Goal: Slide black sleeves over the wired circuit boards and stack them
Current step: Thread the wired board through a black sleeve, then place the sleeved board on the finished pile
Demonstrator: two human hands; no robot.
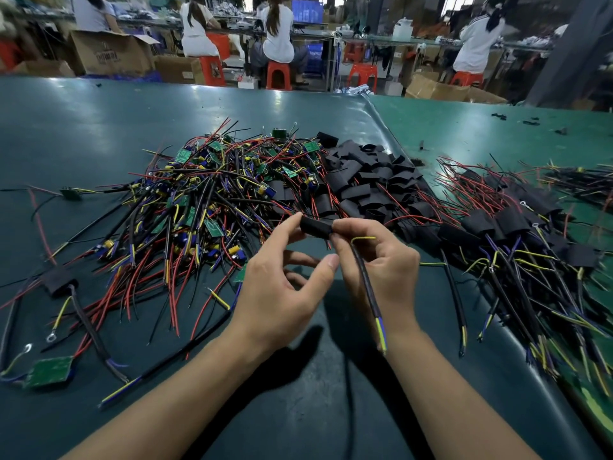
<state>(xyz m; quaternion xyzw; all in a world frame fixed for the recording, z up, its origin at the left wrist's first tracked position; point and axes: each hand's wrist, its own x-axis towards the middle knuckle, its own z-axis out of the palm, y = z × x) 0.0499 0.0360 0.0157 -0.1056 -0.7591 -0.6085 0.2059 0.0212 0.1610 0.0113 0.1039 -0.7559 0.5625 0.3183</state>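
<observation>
A black sleeve is held above the table between both hands. My left hand touches its left end with the fingertips; the thumb is free. My right hand pinches its right end, where a black cable with yellow and blue wire ends hangs down. Whatever sits inside the sleeve is hidden. A tangled pile of wired green circuit boards lies behind and to the left. Loose black sleeves are heaped behind the hands. Sleeved boards with wires lie stacked on the right.
The green table mat has a seam edge running to the right. A loose green board and a sleeved one lie at the near left. Several people sit on orange stools at benches beyond the table.
</observation>
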